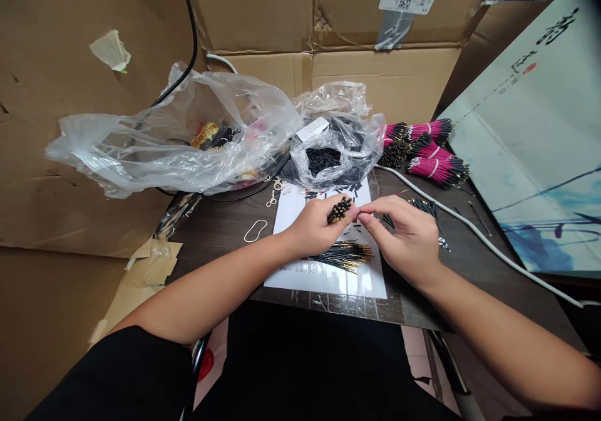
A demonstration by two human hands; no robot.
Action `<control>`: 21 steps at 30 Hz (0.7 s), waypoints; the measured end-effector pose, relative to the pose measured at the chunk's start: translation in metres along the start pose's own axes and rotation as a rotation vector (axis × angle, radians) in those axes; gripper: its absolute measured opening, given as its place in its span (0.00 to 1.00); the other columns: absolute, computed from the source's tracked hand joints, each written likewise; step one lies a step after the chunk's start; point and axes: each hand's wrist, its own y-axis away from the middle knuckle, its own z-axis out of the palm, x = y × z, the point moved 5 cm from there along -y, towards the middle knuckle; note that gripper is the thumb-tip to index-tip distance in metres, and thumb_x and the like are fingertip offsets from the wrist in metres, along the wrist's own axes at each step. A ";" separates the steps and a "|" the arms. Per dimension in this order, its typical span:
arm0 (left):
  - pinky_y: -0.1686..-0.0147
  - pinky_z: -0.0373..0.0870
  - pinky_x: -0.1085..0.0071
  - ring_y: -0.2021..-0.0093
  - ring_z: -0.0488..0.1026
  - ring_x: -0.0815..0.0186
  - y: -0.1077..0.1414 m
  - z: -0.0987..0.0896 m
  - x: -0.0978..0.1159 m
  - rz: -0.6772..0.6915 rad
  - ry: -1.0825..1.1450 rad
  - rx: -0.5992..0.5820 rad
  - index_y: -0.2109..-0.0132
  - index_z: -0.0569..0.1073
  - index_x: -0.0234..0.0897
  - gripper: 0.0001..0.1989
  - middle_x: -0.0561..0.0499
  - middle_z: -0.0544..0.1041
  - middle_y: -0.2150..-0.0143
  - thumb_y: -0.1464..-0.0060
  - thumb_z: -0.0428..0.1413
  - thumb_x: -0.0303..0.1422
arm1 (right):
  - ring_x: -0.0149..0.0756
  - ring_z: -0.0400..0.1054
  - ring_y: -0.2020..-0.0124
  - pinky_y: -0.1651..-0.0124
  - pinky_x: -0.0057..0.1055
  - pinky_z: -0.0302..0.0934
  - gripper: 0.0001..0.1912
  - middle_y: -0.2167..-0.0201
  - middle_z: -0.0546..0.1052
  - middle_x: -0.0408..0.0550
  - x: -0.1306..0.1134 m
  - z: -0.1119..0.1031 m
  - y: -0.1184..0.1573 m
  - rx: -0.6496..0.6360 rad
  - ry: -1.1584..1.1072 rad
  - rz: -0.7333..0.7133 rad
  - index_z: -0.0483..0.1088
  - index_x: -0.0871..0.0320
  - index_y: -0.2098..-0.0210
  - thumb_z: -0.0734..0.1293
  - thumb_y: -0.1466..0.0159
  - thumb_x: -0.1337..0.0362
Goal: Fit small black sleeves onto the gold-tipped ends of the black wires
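Observation:
My left hand [315,225] is closed around a bundle of thin black pins [340,209] whose gold-coloured ends point up. Thumb and forefinger of my right hand [407,236] pinch together at my left thumb; what lies between them is too small to make out. Under my hands a row of black wires with gold tips [345,256] rests on a white printed sheet [300,280]. Small black tubes [355,192] are scattered over the sheet's upper part. More dark wires [426,211] lie right of the sheet, partly behind my right hand.
An open plastic bag of black tubes [323,158] stands behind the sheet, beside a large clear bag [188,151]. Bundles of pink and black wires [434,158] sit at the back right. A white cable [462,220] crosses the dark table [206,220]. Cardboard walls surround it.

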 end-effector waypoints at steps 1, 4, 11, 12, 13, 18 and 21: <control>0.69 0.62 0.72 0.70 0.64 0.70 0.000 0.001 -0.001 -0.022 0.019 -0.001 0.67 0.68 0.34 0.19 0.53 0.67 0.73 0.38 0.48 0.46 | 0.35 0.72 0.64 0.58 0.37 0.66 0.06 0.66 0.78 0.45 0.001 0.000 0.000 0.006 0.002 0.022 0.74 0.54 0.62 0.69 0.40 0.67; 0.72 0.61 0.73 0.73 0.63 0.72 0.000 0.003 -0.005 -0.089 0.084 -0.001 0.66 0.68 0.34 0.19 0.55 0.64 0.76 0.38 0.48 0.46 | 0.34 0.71 0.65 0.59 0.35 0.65 0.03 0.67 0.77 0.44 0.005 0.002 0.001 0.010 -0.013 0.095 0.73 0.55 0.65 0.69 0.40 0.66; 0.71 0.61 0.74 0.74 0.62 0.74 0.000 0.008 -0.004 -0.150 0.187 -0.041 0.66 0.69 0.33 0.20 0.56 0.65 0.75 0.38 0.47 0.47 | 0.33 0.69 0.66 0.58 0.35 0.63 0.02 0.69 0.75 0.45 0.013 0.008 0.005 -0.001 -0.161 0.195 0.72 0.57 0.66 0.67 0.38 0.66; 0.72 0.60 0.75 0.76 0.60 0.74 0.000 0.009 -0.004 -0.175 0.220 -0.066 0.65 0.69 0.34 0.20 0.57 0.63 0.77 0.38 0.47 0.47 | 0.33 0.68 0.66 0.59 0.35 0.63 0.02 0.69 0.74 0.45 0.013 0.007 0.004 0.008 -0.175 0.196 0.72 0.57 0.66 0.66 0.38 0.66; 0.74 0.59 0.75 0.78 0.59 0.75 0.001 0.012 -0.003 -0.202 0.253 -0.101 0.65 0.69 0.34 0.20 0.58 0.61 0.78 0.38 0.46 0.47 | 0.33 0.68 0.67 0.59 0.35 0.63 0.02 0.69 0.74 0.45 0.014 0.005 0.004 0.025 -0.181 0.197 0.71 0.57 0.66 0.66 0.38 0.65; 0.80 0.55 0.76 0.83 0.54 0.76 0.008 0.026 0.000 -0.334 0.382 -0.383 0.66 0.69 0.35 0.18 0.61 0.55 0.83 0.38 0.48 0.45 | 0.34 0.67 0.66 0.61 0.36 0.63 0.03 0.67 0.73 0.47 0.011 -0.008 0.002 0.127 -0.166 0.181 0.70 0.56 0.64 0.65 0.37 0.65; 0.82 0.53 0.76 0.84 0.54 0.76 0.011 0.030 0.002 -0.397 0.419 -0.478 0.67 0.69 0.34 0.16 0.61 0.55 0.83 0.39 0.50 0.43 | 0.36 0.68 0.65 0.61 0.37 0.63 0.03 0.68 0.73 0.47 0.004 -0.010 0.001 0.094 -0.168 0.094 0.70 0.55 0.64 0.66 0.38 0.67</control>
